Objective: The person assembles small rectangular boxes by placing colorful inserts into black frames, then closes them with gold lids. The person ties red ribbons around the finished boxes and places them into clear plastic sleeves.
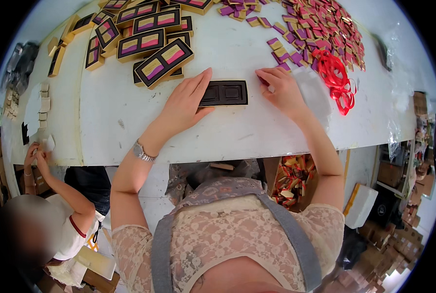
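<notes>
White tabletop (218, 139) stretches from the grip toward the near edge; a narrow gap separates the box's right end from the right hand (281, 90). Filled boxes (164, 61) crowd just beyond and left of the grip. The left hand (186, 100) grasps the black-lined box (230, 93) at its left end, thumb along the near side. The right hand's fingers curl inward; whether they pinch anything, I cannot tell.

An oblong box (226, 93) lies face up just above the frame's centre, long side running left to right; its black insert has two squarish recesses; gold edging shows below. Just right of it is a small dark piece (264, 82), mostly hidden.
</notes>
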A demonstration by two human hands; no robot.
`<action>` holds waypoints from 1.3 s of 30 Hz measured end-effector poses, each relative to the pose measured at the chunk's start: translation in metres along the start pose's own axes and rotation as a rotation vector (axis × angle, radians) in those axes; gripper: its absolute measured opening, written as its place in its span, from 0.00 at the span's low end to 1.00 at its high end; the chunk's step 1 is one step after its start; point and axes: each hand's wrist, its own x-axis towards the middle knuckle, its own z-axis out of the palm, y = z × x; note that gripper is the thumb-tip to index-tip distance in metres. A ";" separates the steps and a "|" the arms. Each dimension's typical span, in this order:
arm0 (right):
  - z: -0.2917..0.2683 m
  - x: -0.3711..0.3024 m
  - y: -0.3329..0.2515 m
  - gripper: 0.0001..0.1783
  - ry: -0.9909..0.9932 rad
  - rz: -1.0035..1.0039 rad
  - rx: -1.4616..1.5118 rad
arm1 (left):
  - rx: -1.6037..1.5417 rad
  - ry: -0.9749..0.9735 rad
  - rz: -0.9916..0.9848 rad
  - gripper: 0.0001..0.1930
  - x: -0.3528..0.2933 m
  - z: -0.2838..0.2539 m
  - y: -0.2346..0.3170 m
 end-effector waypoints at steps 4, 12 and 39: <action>0.008 0.002 0.000 0.19 0.208 -0.024 0.042 | -0.150 0.031 -0.049 0.52 -0.001 0.005 -0.007; 0.042 0.009 -0.082 0.21 -0.058 -0.485 0.151 | -0.231 0.086 -0.086 0.54 0.000 0.014 -0.009; 0.013 0.080 0.021 0.14 -0.062 -0.222 0.411 | 0.214 0.183 0.056 0.28 0.006 0.011 -0.012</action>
